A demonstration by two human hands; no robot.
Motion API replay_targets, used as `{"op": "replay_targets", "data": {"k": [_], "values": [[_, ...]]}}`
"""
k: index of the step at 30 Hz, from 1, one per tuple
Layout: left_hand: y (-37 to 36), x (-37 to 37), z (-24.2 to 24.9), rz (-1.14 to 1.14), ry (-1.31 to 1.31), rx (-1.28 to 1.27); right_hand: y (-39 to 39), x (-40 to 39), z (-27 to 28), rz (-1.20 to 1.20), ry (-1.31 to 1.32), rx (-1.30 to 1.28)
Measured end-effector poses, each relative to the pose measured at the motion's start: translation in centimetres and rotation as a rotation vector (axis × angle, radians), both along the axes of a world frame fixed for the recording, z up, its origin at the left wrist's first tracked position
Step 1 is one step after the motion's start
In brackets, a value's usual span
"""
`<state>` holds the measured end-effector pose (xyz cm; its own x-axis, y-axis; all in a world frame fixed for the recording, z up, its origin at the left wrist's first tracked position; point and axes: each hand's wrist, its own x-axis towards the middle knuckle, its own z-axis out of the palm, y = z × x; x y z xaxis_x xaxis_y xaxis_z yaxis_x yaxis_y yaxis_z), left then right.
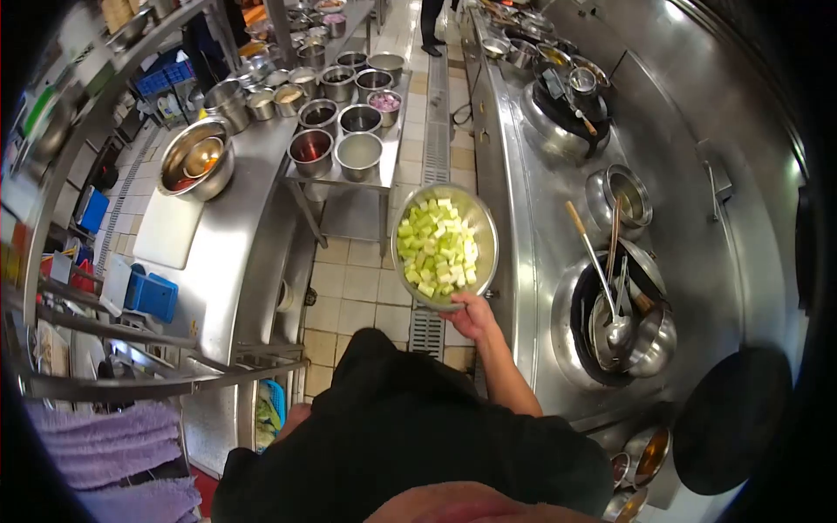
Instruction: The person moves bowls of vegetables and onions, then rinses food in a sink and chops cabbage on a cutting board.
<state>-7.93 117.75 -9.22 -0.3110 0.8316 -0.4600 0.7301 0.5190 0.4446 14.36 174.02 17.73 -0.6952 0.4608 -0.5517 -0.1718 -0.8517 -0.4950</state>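
Note:
My right hand (472,316) grips the near rim of a round steel mixing bowl (485,260), thumb over the edge and fingers underneath. Pale green vegetable cubes (438,244) fill much of the bowl, which is held out in front of me over the tiled aisle. Low at my left side, a small part of my left hand or forearm (298,417) shows beside my dark clothing; its fingers are hidden.
A steel table (391,166) with several sauce and ingredient pots stands ahead. A white cutting board (173,228) lies on the left counter. On the right, the stove holds a wok (582,336) with a ladle (617,329). Further along the aisle, a person (431,24) stands.

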Motion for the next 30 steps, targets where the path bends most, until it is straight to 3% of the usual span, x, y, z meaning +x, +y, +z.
{"op": "replay_targets", "data": {"k": [2,3,8,11,12,13,14,16,19,22,24,26,30], "values": [[4.4,-1.7,0.3,0.014,0.044,0.275,3.4,-1.0,0.5,-0.018,-0.029,-0.004],[6.4,-3.7,-1.3,-0.399,0.105,0.018,5.6,-1.5,-0.2,-0.013,0.053,-0.049],[17.9,-9.2,-5.5,-0.201,0.087,-0.097,13.2,-4.4,-0.6,-0.123,-0.056,-0.023],[28.7,-13.9,-0.2,0.003,-0.144,-0.299,18.1,-4.4,-2.0,-0.153,-0.096,-0.018],[32.9,-16.3,2.1,-0.059,-0.136,-0.302,20.4,-5.3,-0.3,-0.152,-0.097,0.001],[35.5,-18.0,-0.8,-0.342,0.109,-0.269,22.0,-5.3,-0.4,-0.150,-0.114,0.009],[38.0,-19.8,-1.0,-0.390,0.146,-0.185,23.2,-5.5,-0.6,-0.147,-0.129,0.010],[43.7,-20.2,2.2,0.526,-0.341,-0.166,26.6,-6.7,0.1,-0.127,-0.050,-0.001],[48.1,-22.0,2.2,0.364,-0.149,0.171,35.2,-11.6,-2.5,-0.082,0.008,-0.064],[50.5,-22.3,1.7,-0.116,0.099,-0.204,43.7,-16.6,-3.6,-0.022,0.020,-0.043],[50.8,-20.5,1.2,-0.117,0.084,-0.364,48.2,-19.2,-3.0,0.016,0.004,-0.014],[49.7,-17.9,-0.5,-0.143,0.035,-0.342,52.9,-21.5,-2.6,0.066,0.016,-0.023],[54.0,-11.9,-2.6,0.059,-0.091,-0.446,62.5,-26.1,-3.2,0.168,0.029,-0.057]]}}
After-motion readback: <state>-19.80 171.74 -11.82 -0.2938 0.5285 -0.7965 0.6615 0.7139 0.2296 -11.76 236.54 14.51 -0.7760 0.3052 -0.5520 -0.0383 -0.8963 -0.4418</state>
